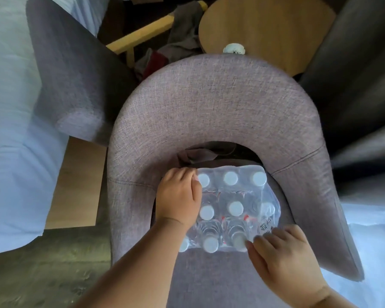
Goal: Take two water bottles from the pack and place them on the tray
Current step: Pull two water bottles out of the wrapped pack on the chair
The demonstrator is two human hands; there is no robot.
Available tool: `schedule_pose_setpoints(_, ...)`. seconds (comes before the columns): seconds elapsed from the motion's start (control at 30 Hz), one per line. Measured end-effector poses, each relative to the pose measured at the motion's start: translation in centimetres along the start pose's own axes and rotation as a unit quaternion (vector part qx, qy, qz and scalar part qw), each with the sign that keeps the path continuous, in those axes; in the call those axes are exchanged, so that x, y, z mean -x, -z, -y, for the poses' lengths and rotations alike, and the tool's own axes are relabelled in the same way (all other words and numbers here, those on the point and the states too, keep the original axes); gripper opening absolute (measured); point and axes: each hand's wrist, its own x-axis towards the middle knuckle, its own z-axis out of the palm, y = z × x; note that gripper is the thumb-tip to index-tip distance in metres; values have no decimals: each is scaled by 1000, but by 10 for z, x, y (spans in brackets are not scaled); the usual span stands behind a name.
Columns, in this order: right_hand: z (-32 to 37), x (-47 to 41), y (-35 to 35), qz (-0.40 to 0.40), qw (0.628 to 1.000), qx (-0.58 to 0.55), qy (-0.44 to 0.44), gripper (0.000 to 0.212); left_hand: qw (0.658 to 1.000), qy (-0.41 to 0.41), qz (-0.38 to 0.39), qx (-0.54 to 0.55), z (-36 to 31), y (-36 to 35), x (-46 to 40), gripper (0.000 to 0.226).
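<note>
Pack (229, 210) on the chair (209, 112) seat, left hand (178, 196) curled over its left edge, right hand (282, 254) pinching thin, slippery wrap at the near corner; probably heavy, best gripped by bottle necks.

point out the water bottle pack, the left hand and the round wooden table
water bottle pack (236, 207): head view, centre bottle cap
left hand (178, 196): head view, back of hand
round wooden table (271, 27): head view, bare tabletop

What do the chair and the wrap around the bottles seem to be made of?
The chair looks like coarse woven fabric, matte mauve-grey, with visible weave and stitched seams. The wrap looks like thin clear plastic film: glossy, wrinkled, with the white caps showing through it.
</note>
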Motion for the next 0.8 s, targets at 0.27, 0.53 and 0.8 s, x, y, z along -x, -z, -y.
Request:
schedule_pose_setpoints(0.27, 50, -15, 6, 20, 988, -27, -150, 28, 1000, -14, -11, -23, 8, 6, 9, 47)
schedule_pose_setpoints(0.53, 73, -82, -8, 175, 980, 43, -80, 51, 993, -18, 101, -65, 0, 8, 0, 60)
schedule_pose_setpoints(0.8, 77, -78, -42, 109, 989, 34, -96, 31, 998, -27, 50, -39, 7, 2, 2, 58)
